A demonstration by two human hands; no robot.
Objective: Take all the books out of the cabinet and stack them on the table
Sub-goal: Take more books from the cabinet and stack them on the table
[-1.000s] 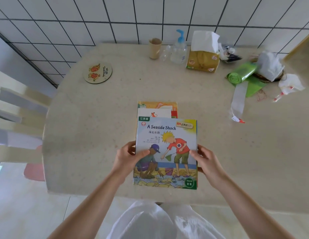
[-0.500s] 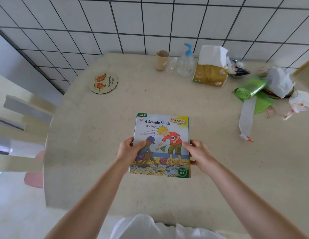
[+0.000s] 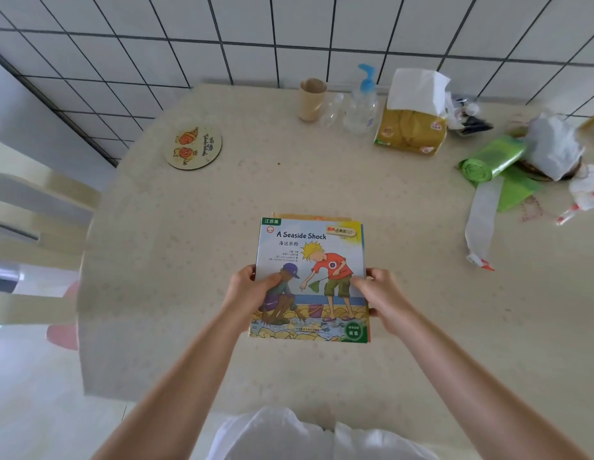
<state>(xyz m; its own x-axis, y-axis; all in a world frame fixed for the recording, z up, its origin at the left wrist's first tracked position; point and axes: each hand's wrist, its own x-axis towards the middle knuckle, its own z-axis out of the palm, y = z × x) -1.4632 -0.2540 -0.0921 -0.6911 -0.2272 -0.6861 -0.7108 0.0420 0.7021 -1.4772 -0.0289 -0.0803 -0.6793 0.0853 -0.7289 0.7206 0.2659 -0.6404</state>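
You stood at the speckled beige table (image 3: 196,293), and the cabinet was nowhere in view, so you could not tell how many books were left inside it. In the middle of the table lay the stack of books (image 3: 311,216): only a thin orange edge of what lay underneath showed past the far side of the top one, so the count beneath was hidden. On top sat "A Seaside Shock" (image 3: 310,280), face up and nearly square with the pile. My judgement is that this book was just about placed and that the letting go was not yet done. Your left hand (image 3: 247,290) was closed on its left edge, thumb over the cover, fingers tucked under or beside it. Your right hand (image 3: 376,293) gripped the right edge the same way. Along the back wall, the tissue box (image 3: 410,129) had a white sheet pulled up out of it. The pump bottle (image 3: 363,104) looked clear, its fill unreadable. The tan cup (image 3: 311,99) stood upright, its inside not visible.
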